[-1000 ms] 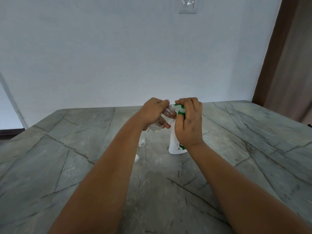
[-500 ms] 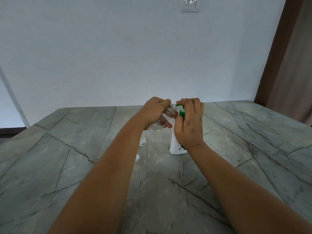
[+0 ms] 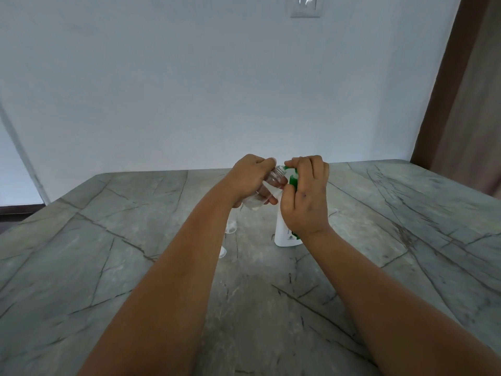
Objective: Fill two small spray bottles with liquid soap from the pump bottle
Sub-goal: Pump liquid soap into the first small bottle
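Not much has moved since a second ago: both hands have stayed up at the top of the pump bottle, and the little bottle now tips a bit more, with its open mouth close to the green spout.

The left hand is wrapped around a small clear spray bottle, held up in the air and tilted. Some soap seems to sit in its bottom end. The right hand is curled over the green pump head of the white pump bottle, which stands near the middle of the stone table, toward the far edge.

The mouth of the little bottle is narrow. If the spout is not lined up, soap could run down the outside and make the fingers slippy. A hard push could tip the pump bottle over. Another clear bottle and a small cap wait just left of it and could be bumped by the arm.
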A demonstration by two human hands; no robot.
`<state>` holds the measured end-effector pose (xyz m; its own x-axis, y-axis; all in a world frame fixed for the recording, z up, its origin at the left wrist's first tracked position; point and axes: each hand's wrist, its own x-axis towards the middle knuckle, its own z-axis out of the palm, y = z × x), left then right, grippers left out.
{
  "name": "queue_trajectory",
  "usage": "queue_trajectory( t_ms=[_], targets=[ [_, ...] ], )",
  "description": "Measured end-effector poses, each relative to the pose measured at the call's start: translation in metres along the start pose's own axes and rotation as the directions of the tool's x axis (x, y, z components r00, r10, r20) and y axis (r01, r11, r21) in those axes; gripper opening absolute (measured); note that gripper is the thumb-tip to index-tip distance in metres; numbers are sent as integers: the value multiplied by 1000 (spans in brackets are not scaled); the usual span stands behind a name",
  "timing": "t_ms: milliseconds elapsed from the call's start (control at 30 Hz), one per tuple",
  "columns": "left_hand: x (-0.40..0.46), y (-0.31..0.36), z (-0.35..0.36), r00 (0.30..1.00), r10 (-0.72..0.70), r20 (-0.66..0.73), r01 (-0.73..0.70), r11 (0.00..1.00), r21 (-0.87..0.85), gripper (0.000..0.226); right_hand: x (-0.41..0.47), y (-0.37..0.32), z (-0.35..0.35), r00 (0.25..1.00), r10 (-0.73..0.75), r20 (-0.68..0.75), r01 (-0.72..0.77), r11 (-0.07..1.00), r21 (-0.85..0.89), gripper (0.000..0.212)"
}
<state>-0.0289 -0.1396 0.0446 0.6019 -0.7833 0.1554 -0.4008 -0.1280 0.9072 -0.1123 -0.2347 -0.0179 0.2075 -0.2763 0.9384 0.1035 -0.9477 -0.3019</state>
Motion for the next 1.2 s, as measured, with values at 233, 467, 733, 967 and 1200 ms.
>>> queue_trajectory(
  t_ms=[233, 467, 733, 967, 1200],
  targets=[
    [0, 0, 0, 1000, 2, 2, -2, 1000, -11, 39, 3, 1, -1, 1000, 17, 4, -17, 1000, 22, 35],
    [-1, 1, 1, 1000, 5, -6, -5, 1000, 0, 38, 2, 0, -2, 1000, 20, 2, -20, 1000, 21, 33],
    [1, 0, 0, 1000, 4, -4, -4, 1000, -2, 42, 4, 1, -1, 1000, 24, -20, -24, 999, 47, 35],
    [1, -1, 1, 1000, 0, 2, 0, 1000, -1, 39, 2, 3, -1, 1000, 15, -21, -14, 999, 42, 34],
    [-1, 0, 0, 1000, -2, 7, 2, 1000, -9, 39, 2, 0, -1, 999, 25, -26, -24, 999, 42, 36]
  ],
)
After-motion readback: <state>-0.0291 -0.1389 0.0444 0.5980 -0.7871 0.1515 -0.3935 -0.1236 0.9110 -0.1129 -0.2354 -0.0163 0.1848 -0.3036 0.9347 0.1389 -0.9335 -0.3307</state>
